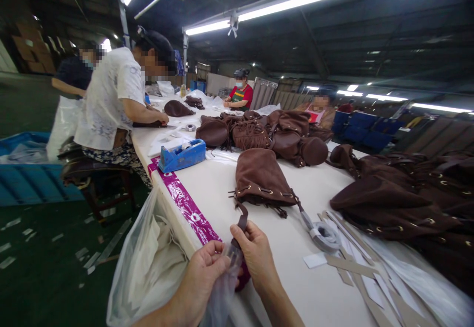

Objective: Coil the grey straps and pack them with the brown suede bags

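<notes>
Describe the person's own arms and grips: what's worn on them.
Nothing is worn on either hand: the left grip and right grip have no gloves, and no ring or watch shows. The left forearm and right forearm show no sleeve or cuff in view.

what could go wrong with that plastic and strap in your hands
The thin clear plastic bag gathered in the left hand might tear or snag on the brown strap held by the right hand. The brown drawstring bag lies close by, so its cords could catch. The white plastic sack hanging over the table edge might slip towards the floor.
</notes>
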{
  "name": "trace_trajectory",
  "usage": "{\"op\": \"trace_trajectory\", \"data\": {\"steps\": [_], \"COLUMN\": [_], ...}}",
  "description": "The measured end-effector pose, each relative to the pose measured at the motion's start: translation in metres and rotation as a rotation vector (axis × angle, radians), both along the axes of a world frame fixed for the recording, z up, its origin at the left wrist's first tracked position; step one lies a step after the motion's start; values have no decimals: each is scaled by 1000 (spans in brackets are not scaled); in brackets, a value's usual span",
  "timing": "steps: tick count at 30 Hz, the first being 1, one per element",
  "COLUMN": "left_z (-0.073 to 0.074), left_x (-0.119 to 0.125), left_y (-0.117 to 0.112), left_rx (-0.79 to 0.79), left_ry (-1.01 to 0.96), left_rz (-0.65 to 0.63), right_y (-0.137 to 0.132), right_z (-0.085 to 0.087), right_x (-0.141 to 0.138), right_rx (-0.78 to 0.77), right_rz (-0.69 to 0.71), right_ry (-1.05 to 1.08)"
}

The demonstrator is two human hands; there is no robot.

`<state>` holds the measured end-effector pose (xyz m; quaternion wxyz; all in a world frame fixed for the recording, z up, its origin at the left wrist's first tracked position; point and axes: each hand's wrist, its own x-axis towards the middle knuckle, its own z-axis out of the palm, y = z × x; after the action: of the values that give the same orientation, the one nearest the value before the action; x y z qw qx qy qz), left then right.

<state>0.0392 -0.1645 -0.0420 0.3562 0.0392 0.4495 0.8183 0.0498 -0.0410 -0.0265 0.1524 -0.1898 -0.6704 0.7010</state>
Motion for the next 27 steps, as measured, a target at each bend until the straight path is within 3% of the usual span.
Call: {"op": "trace_trajectory", "data": {"steps": [6, 12, 19, 27], "left_z": [1, 5, 4, 6], "left_x": [-2, -2, 1, -4], "left_y": [1, 2, 4, 9], "left_rx": [-12, 23, 38, 32], "left_ry": [-27, -48, -9, -63], "left_rz": [6, 8, 53, 36], "right_y": [3, 8, 9, 8], "right_z": [-3, 1, -2, -6], "right_x": [0, 4, 3, 2], "right_rx": [63, -194, -64, -30], "right_rz": [59, 150, 103, 59], "right_ry": [33, -102, -31, -16]}}
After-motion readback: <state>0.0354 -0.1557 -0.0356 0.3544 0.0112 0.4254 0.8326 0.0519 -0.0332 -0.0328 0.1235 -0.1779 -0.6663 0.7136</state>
